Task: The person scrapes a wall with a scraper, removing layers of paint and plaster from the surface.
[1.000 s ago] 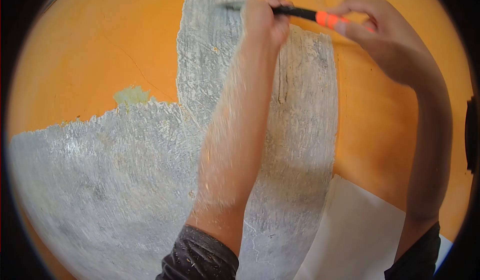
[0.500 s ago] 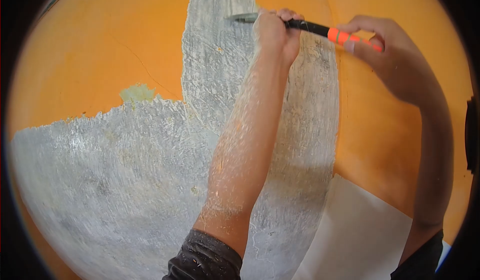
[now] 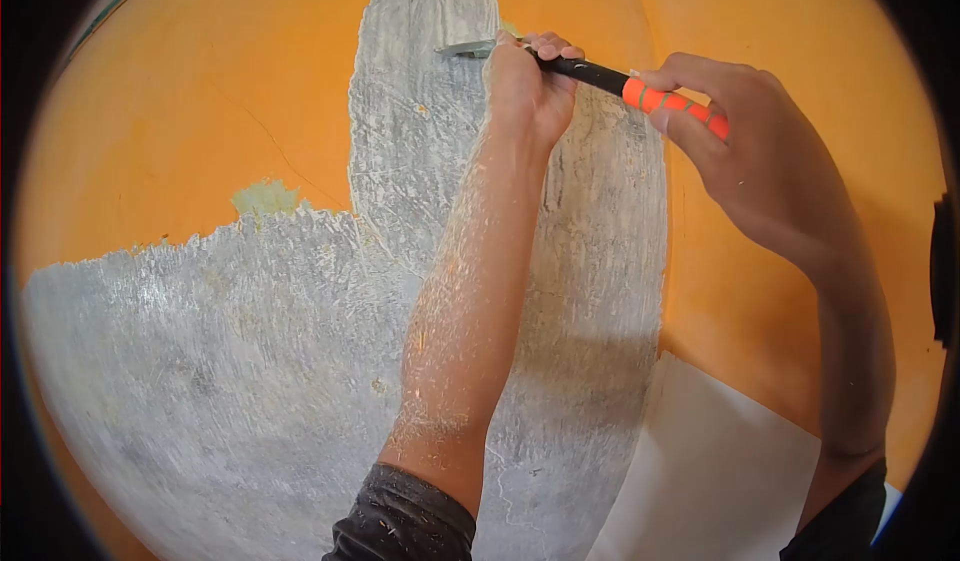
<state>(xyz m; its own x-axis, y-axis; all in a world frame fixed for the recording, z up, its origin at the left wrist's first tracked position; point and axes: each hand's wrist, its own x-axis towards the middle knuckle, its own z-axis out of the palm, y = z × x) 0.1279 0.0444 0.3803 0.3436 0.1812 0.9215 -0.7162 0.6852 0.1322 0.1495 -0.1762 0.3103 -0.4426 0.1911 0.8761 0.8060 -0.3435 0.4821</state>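
Observation:
A scraper (image 3: 594, 75) with a metal blade, black shaft and orange grip lies across the upper part of a bare grey patch (image 3: 420, 141) on an orange wall (image 3: 250, 81). Near the blade, my left hand (image 3: 525, 86) is closed around the shaft. My right hand (image 3: 745, 126) is closed on the orange grip at the other end, lower and to the right. The blade (image 3: 465, 49) is at the grey surface, close to the patch's upper right edge; firm contact cannot be made out. Pale flakes cover my left forearm.
Grey bare wall (image 3: 200, 361) spreads across the lower left, with a ragged paint edge and a pale green spot (image 3: 268, 199) above it. A white panel or sheet (image 3: 725, 461) stands at the lower right. A dark object (image 3: 942, 271) shows at the far right edge.
My right hand and the orange grip have moved down and left, so the scraper slopes more steeply. The blade is slightly lower. The whole view has shifted a little too.

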